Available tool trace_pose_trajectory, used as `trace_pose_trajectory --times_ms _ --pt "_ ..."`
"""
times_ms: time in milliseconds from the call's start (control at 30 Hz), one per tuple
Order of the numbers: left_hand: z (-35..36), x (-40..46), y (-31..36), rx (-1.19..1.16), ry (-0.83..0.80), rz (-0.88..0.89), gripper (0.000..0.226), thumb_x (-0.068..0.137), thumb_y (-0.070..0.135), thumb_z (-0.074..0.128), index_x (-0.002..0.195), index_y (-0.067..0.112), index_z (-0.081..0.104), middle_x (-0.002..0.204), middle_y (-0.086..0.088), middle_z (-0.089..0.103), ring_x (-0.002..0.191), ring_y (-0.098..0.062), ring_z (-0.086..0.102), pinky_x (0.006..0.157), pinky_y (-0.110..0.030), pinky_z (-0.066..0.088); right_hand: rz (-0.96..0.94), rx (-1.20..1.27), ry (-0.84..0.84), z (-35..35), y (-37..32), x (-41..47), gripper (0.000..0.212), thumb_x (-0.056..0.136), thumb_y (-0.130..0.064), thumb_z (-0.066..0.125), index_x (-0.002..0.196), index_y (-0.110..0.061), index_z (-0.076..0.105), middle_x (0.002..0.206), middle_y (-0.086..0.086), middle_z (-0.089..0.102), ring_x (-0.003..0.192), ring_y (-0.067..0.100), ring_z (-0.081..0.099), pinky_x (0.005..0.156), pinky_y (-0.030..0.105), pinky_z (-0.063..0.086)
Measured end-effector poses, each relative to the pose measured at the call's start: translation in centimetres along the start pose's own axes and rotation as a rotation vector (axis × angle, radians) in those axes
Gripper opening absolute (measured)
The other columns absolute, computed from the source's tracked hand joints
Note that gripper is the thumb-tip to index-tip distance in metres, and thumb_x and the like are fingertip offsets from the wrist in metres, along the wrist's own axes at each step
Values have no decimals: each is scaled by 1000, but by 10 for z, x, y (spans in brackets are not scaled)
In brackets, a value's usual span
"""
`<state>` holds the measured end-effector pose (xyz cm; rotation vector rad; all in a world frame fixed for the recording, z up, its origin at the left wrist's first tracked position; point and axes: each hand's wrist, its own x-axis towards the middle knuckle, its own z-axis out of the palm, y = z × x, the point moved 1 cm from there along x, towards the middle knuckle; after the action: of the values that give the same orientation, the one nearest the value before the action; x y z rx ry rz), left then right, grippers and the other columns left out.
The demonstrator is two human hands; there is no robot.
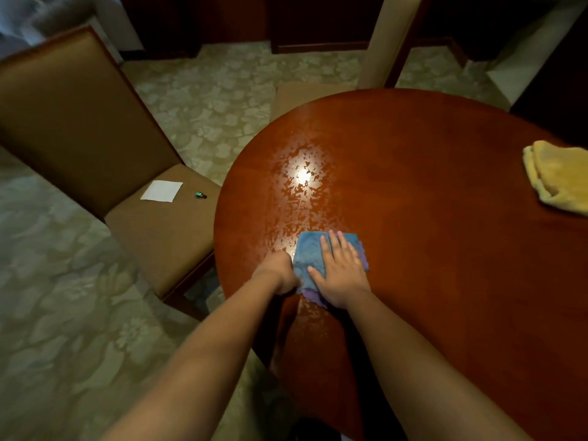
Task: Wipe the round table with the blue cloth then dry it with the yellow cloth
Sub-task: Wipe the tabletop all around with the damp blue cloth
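Note:
The round, reddish-brown wooden table [429,192] fills the right half of the view. Wet streaks and droplets glisten on its left part under a light reflection. A blue cloth [310,254] with a purple underside lies flat near the table's near-left edge. My right hand [342,272] presses down on it with straight, spread fingers. My left hand [280,272] is curled at the cloth's left edge and grips it. A folded yellow cloth [560,178] lies on the table at the far right, well apart from both hands.
A brown upholstered chair [95,148] stands to the left of the table, with a white paper [161,190] and a small green object [199,195] on its seat. Another chair seat [302,93] shows beyond the table. Patterned carpet covers the floor.

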<state>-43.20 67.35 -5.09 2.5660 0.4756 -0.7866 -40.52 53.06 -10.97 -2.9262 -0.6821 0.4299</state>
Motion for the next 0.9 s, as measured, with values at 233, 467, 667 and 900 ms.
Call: trace_pose_trajectory --times_ms 233,467,667,900 --pt "-49 -8 -15 -68 109 -91 24 77 20 75 92 1 73 70 -9 64 47 -15 56 43 -22 46 81 194 -107 -16 -33 10 79 96 -61 17 151 -13 -13 156 7 -24 141 21 -26 115 38 -14" --pt "-84 -24 -57 -167 143 -213 16 83 14 72 78 7 58 70 -6 58 37 -7 56 32 -17 41 10 288 -201 -19 -96 26 79 96 -62 17 151 -13 -13 155 4 -27 141 20 -28 113 36 -15" --pt "-66 -43 -92 62 -177 -279 13 86 17 69 82 5 65 73 -6 63 56 -7 66 43 -18 46 -231 16 -116 -3 -109 27 87 93 -67 23 150 -13 -15 156 7 -24 142 22 -25 115 37 -13" --pt "-38 -36 -87 451 378 296 35 90 22 51 124 16 55 126 -5 55 114 -24 54 87 -32 48 -377 -30 -141 -9 -79 18 89 92 -66 31 151 -16 -13 156 3 -23 143 16 -22 112 31 -14"
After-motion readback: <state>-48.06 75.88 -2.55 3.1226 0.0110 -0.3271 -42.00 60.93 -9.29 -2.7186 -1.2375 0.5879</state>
